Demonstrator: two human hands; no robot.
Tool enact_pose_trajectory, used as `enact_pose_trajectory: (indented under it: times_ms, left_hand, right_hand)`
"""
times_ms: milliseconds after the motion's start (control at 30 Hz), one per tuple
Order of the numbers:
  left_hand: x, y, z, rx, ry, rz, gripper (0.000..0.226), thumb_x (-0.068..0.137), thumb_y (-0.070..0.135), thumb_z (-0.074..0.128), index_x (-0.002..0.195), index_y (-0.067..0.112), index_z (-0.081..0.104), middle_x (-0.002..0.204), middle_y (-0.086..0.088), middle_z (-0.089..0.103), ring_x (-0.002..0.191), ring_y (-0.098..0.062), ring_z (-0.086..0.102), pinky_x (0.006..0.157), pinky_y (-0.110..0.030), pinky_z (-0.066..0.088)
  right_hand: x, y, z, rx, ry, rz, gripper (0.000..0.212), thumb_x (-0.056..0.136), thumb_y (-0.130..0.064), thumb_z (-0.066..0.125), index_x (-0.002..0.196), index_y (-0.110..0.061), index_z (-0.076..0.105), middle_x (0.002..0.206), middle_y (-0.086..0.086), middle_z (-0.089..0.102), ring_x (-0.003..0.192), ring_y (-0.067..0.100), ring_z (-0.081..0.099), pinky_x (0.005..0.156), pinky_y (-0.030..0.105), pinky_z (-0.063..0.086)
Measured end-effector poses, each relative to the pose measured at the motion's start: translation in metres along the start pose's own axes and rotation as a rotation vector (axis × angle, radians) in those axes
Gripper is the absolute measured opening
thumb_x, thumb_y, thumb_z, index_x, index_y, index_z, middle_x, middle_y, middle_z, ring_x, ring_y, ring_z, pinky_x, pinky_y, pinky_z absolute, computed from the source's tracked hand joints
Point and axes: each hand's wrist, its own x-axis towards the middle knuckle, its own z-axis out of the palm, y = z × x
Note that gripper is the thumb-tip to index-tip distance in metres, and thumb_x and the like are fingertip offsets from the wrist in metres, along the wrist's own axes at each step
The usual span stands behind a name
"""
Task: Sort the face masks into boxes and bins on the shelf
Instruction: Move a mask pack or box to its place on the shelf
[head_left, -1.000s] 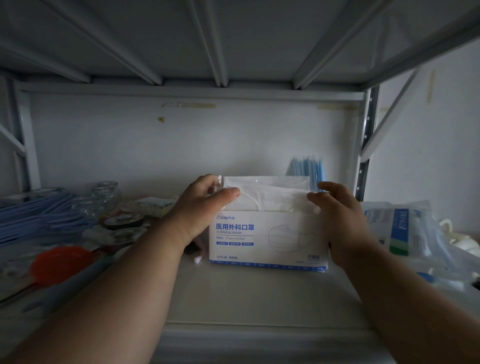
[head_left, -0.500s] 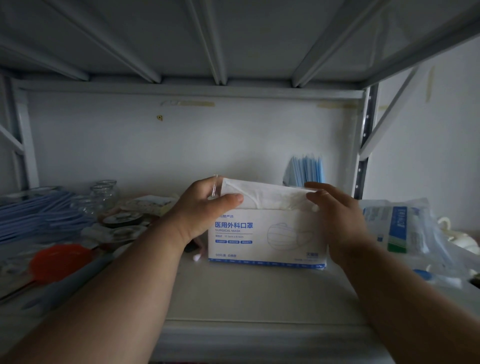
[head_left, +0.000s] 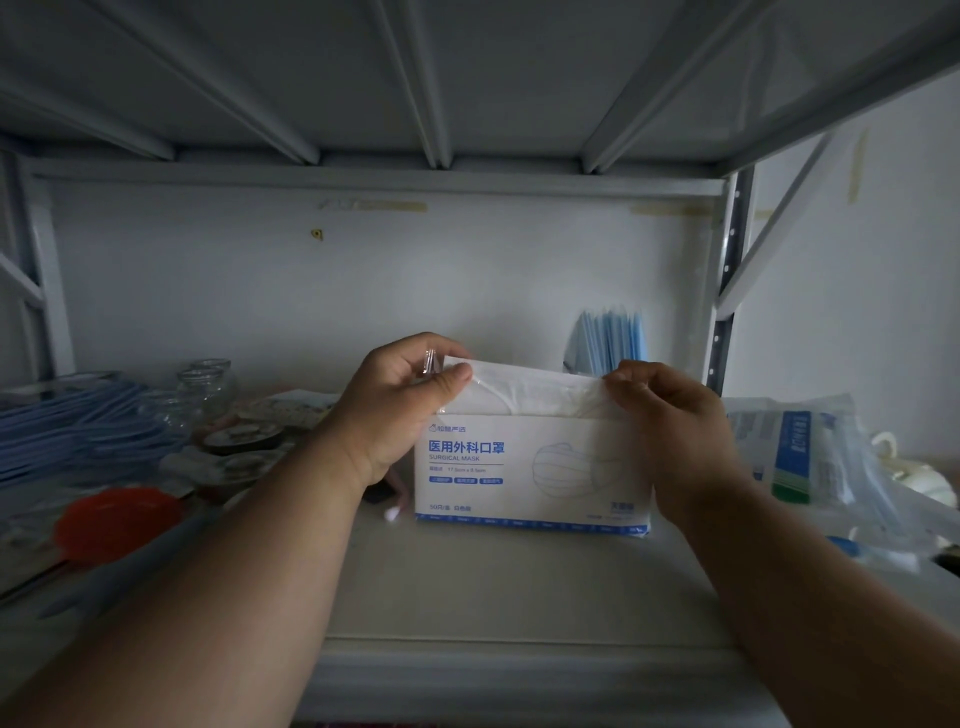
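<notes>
Midway back on the shelf (head_left: 519, 597), my left hand (head_left: 400, 410) and right hand (head_left: 680, 441) each pinch an end of the white masks (head_left: 535, 392) standing in the mask box (head_left: 530, 467). Pulling unevenly could tip the box or, I think, snag an ear loop. Behind, at the back right corner, blue masks (head_left: 610, 338) stand upright.
</notes>
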Motion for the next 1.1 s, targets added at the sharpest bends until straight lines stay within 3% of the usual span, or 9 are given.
enact_pose_trajectory:
  times_ms: [133,233,367,500,667,800,933,1000,1100]
  left_hand:
    - [0.0007,0.0035,-0.0008,-0.01,-0.004,-0.033,0.01,0.08,0.024,0.074,0.087,0.019,0.079,0.09,-0.02,0.071,0.08,-0.025,0.061,0.078,-0.034,0.047]
    - [0.0008,0.0065,0.0005,-0.034,-0.015,-0.048,0.008,0.077,0.02,0.071,0.073,0.022,0.078,0.104,-0.017,0.078,0.09,-0.023,0.068,0.085,-0.036,0.049]
    - [-0.0004,0.0058,0.0012,-0.048,-0.008,-0.044,0.027,0.087,0.038,0.071,0.083,0.013,0.077,0.095,-0.022,0.075,0.081,-0.02,0.065,0.078,-0.034,0.048]
    - [0.0009,-0.0008,-0.0016,0.023,-0.018,-0.009,0.034,0.082,0.048,0.078,0.093,0.016,0.08,0.104,-0.032,0.07,0.086,-0.024,0.062,0.085,-0.039,0.048]
    - [-0.0001,0.0014,-0.0001,-0.001,-0.05,-0.018,0.006,0.079,0.024,0.076,0.076,0.022,0.081,0.103,-0.007,0.08,0.096,-0.011,0.07,0.089,-0.023,0.052]
    - [-0.0015,0.0004,-0.0001,0.051,-0.1,0.008,0.008,0.075,0.016,0.074,0.07,0.022,0.072,0.11,-0.006,0.078,0.098,-0.008,0.069,0.083,-0.012,0.051]
    - [-0.0021,-0.0004,-0.0003,0.089,-0.117,-0.003,0.01,0.072,0.015,0.072,0.068,0.024,0.073,0.108,0.0,0.078,0.103,-0.007,0.069,0.083,-0.01,0.049]
    - [-0.0012,-0.0017,0.0,0.074,-0.119,-0.02,0.008,0.07,0.019,0.074,0.066,0.026,0.073,0.105,0.003,0.078,0.102,-0.01,0.069,0.084,-0.012,0.049]
    - [-0.0012,-0.0014,0.0011,0.02,-0.131,-0.024,0.009,0.073,0.03,0.082,0.075,0.022,0.077,0.098,0.003,0.079,0.089,-0.008,0.07,0.078,-0.017,0.052]
  right_hand:
    - [0.0004,0.0001,-0.0004,0.035,0.0,0.003,0.011,0.097,-0.026,0.077,0.088,-0.021,0.082,0.113,0.016,0.076,0.099,0.04,0.073,0.085,0.063,0.063]
    - [0.0007,0.0001,0.0002,0.057,0.014,0.006,0.012,0.096,-0.026,0.078,0.089,-0.017,0.082,0.115,0.015,0.076,0.106,0.043,0.073,0.091,0.065,0.061]
    - [-0.0004,0.001,-0.0002,0.065,-0.013,-0.007,0.015,0.094,-0.021,0.08,0.081,-0.014,0.078,0.118,0.015,0.075,0.11,0.047,0.071,0.09,0.063,0.062]
    - [-0.0013,0.0001,-0.0005,0.059,-0.04,-0.022,0.027,0.091,-0.014,0.081,0.066,-0.024,0.076,0.124,-0.002,0.074,0.113,0.036,0.072,0.098,0.064,0.061]
    - [-0.0025,-0.0001,-0.0011,0.012,-0.048,-0.023,0.03,0.09,-0.012,0.08,0.063,-0.023,0.075,0.128,-0.01,0.069,0.117,0.028,0.068,0.104,0.062,0.058]
    - [-0.0038,-0.0008,-0.0015,-0.04,-0.072,-0.021,0.033,0.089,-0.009,0.077,0.059,-0.022,0.072,0.131,-0.015,0.067,0.118,0.028,0.067,0.099,0.059,0.06]
    - [-0.0047,-0.0019,-0.0011,-0.02,-0.09,-0.038,0.033,0.091,-0.006,0.076,0.063,-0.022,0.073,0.107,-0.012,0.073,0.11,0.041,0.07,0.092,0.065,0.06]
    - [-0.006,-0.0037,-0.0005,-0.012,-0.098,-0.035,0.035,0.092,-0.005,0.076,0.062,-0.022,0.074,0.097,-0.013,0.074,0.103,0.039,0.071,0.089,0.067,0.06]
    - [-0.0066,-0.0041,0.0007,-0.005,-0.061,0.006,0.029,0.091,-0.012,0.08,0.064,-0.021,0.076,0.115,0.002,0.073,0.106,0.042,0.072,0.087,0.064,0.062]
